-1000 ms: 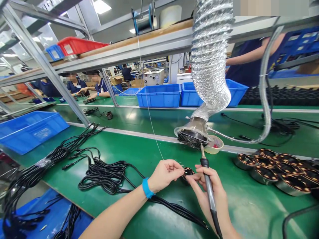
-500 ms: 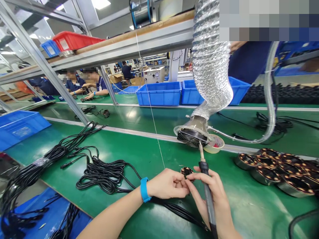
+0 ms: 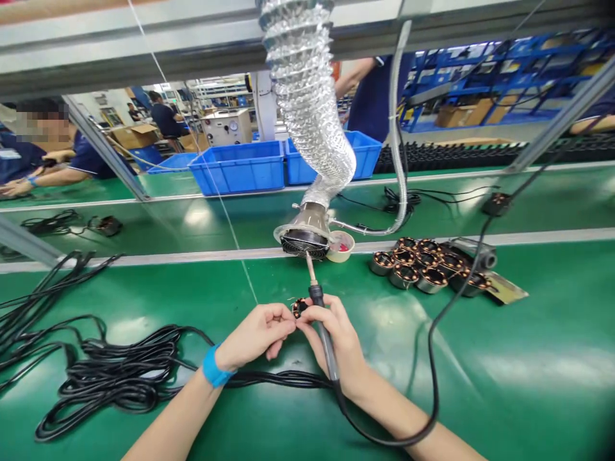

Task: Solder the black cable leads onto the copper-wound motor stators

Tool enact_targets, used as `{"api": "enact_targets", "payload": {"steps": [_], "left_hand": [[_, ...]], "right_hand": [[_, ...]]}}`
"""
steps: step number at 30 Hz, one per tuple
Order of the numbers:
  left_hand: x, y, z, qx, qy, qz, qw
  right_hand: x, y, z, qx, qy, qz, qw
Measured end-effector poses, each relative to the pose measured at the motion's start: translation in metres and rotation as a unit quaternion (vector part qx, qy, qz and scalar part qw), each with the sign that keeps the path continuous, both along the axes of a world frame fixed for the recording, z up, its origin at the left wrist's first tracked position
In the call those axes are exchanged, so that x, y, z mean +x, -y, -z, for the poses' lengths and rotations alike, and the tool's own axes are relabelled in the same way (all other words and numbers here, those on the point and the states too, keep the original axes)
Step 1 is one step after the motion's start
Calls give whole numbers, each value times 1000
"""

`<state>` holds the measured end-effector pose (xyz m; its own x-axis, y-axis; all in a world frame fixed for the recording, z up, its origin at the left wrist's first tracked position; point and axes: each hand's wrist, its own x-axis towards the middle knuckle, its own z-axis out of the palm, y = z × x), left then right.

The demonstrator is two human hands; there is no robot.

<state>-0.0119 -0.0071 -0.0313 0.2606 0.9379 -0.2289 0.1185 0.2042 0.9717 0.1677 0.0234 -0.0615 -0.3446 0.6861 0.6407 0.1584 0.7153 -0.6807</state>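
My right hand is closed around a soldering iron, whose tip points up and away from me. A thin solder wire comes down from above to my left hand, which wears a blue wristband. The left fingers are pinched, and their tips meet those of the right thumb and fingers. Just behind the fingertips is a small motor stator with copper windings, partly hidden by the hands. Black cables run along the green bench beneath my wrists.
A foil duct ends in a fan hood ahead of my hands, with a tape roll beside it. Several stators stand at the right. A cable coil lies left. Blue bins and co-workers are beyond.
The view has swung right and tilted down, so bench items appear further left. My fingertips stay together, and the soldering iron remains in my right hand.
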Motion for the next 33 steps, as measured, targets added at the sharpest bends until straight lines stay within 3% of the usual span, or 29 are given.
{"api": "enact_targets", "payload": {"steps": [5,10,16,33], "left_hand": [[6,-2,5,60,-9,-111,992],[-1,-12,12,84,-18,-202,976],[-6,-19,21,81,-21,-201,976],[-2,-19,17,72,-24,-194,978]], "right_hand": [[1,-3,5,1,-7,8,1000],[10,-12,0,-37,-44,13,998],[20,-13,-9,-154,-56,11,986],[17,-11,-11,-171,21,-12,985]]}}
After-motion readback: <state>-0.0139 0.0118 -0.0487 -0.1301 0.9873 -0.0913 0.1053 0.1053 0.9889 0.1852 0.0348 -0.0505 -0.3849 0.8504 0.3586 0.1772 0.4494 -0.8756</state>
